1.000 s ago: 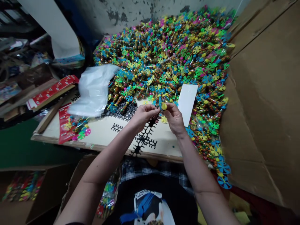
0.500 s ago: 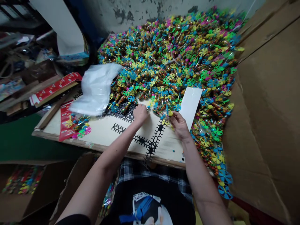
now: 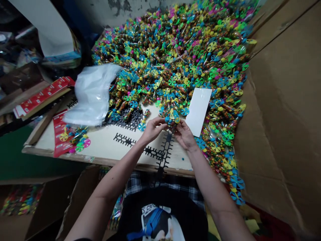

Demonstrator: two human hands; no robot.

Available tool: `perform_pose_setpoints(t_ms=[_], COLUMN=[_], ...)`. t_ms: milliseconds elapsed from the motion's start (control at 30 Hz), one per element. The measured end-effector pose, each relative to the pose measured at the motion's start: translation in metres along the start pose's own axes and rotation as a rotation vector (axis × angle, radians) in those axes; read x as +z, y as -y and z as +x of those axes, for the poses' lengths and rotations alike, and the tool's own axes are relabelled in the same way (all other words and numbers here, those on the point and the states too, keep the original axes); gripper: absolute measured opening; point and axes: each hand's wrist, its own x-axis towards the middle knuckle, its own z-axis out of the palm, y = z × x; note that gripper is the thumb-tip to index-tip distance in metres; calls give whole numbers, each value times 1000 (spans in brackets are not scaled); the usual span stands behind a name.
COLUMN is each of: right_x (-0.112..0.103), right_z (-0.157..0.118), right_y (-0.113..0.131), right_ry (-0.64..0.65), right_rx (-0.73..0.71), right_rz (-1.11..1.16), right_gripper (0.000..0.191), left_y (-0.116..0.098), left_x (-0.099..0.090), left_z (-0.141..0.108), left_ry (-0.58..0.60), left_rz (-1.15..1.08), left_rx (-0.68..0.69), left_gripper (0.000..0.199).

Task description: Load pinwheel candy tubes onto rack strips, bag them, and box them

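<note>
Cellophane-wrapped tube of multicoloured beads with plastic pinwheels (image 3: 172, 117), one blue and one yellow showing, sits at frame centre, held just above a cream board tabletop (image 3: 100, 160). Its long axis cannot be determined, as fingers and the heap behind obscure its ends. Left hand (image 3: 152, 130) and right hand (image 3: 184, 134) face each other, with curled fingertips (image 3: 164, 126) pinching the tube from both sides. Black toothed plastic strips (image 3: 124, 139) lie on the board below the hands. A white rectangular card (image 3: 198, 112) rests just right of the right hand, against a large heap of matching wrapped pinwheel tubes (image 3: 175, 57) filling the upper frame. A white plastic bag (image 3: 91, 95) lies left of centre. Red printed cards (image 3: 59, 132) at left carry no readable lettering; the black shirt's white print (image 3: 155, 224) is likewise unreadable.
</note>
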Motion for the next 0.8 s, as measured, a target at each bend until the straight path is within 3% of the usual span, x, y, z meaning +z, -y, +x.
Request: perform_pose_setpoints(t_ms=[333,800], right_x=[-2,-4], right_z=[1,1], right_y=[-2,-3], right_ry=[30,19], right_rx=[38,58], right_rz=[14,-26], right_gripper=[40,43], left_y=[3,9], left_x=[-8,-1], left_z=[2,1], left_ry=[5,-24], left_rz=[72,-45], left_rx=[73,31], left_gripper=[13,14])
